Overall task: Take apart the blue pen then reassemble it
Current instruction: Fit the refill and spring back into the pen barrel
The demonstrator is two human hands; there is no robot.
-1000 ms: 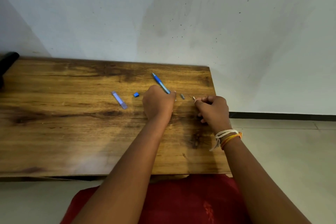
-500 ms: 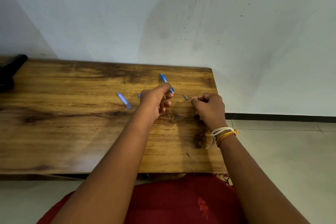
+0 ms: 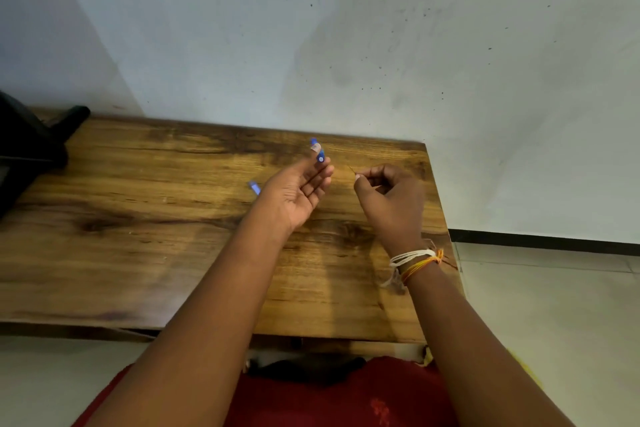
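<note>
My left hand (image 3: 298, 189) is raised over the wooden table (image 3: 138, 218), palm turned up, with the blue pen barrel (image 3: 318, 151) pinched at its fingertips; only the barrel's end shows. My right hand (image 3: 391, 199) hovers just to the right, fingers closed on a thin refill (image 3: 350, 170) whose fine tip sticks out toward the barrel. The two parts are a short gap apart. A blue clip piece (image 3: 254, 187) lies on the table, partly hidden behind my left hand. The other small pen parts are out of sight.
A black object (image 3: 31, 146) sits at the table's far left. A pale wall rises right behind the table, and the table's right edge lies just beyond my right hand. Tiled floor lies to the right.
My left hand has lifted the pen barrel off the table and turned palm up. My right hand has risen with the thin refill. The view has tilted down and right.
</note>
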